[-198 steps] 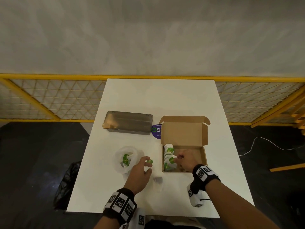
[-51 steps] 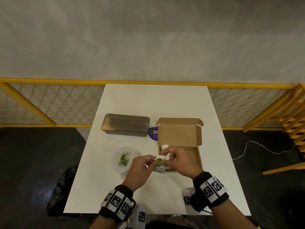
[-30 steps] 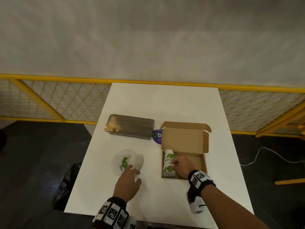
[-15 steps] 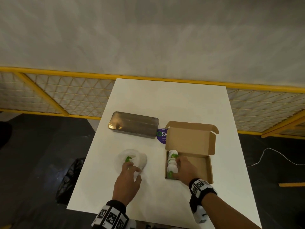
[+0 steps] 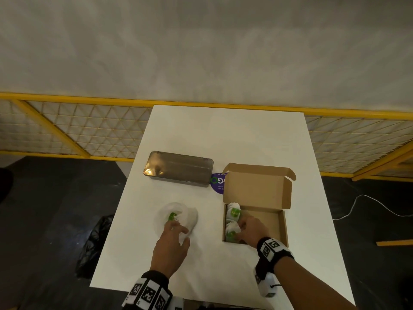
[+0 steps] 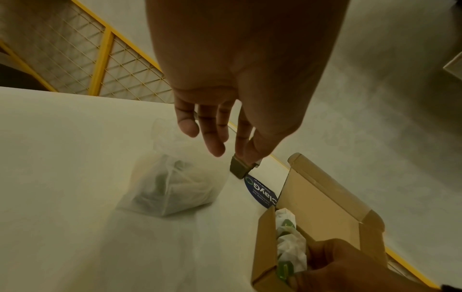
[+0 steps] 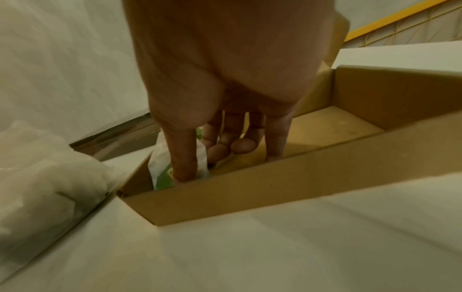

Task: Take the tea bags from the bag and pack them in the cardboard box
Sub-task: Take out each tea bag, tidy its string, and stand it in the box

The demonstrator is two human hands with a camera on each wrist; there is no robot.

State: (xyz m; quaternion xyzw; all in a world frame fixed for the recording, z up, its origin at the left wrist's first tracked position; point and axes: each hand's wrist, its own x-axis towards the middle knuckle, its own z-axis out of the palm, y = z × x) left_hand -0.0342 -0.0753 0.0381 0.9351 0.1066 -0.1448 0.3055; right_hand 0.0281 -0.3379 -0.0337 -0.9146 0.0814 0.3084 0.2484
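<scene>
The tea bags [image 5: 233,220] already packed stand in a row along the left wall of the box [image 5: 275,222], which sits open on the tabletop [image 5: 223,135] with its lid [image 5: 257,186] tipped up behind. The rest are in the bag [image 5: 176,217], a thin translucent plastic one just left of the box, with one green tag showing at its mouth.

The right hand [image 5: 251,230] is down inside the box; in the right wrist view its thumb presses the nearest tea bag [image 7: 175,160] against the near left corner while the other fingers [image 7: 240,146] curl loosely beside it. Whether it pinches the sachet or only pushes it I cannot tell. The left hand [image 5: 171,245] hovers over the bag with fingers relaxed and spread, holding nothing.

These sachets look very light, soft and crumply, so they likely flop unless wedged against their neighbours. A light pinch at the paper's top edge or the tag should do; squeezing the middle risks tearing it. The plastic bag is limp and slick, and will probably slide or collapse unless its mouth is held open.
</scene>
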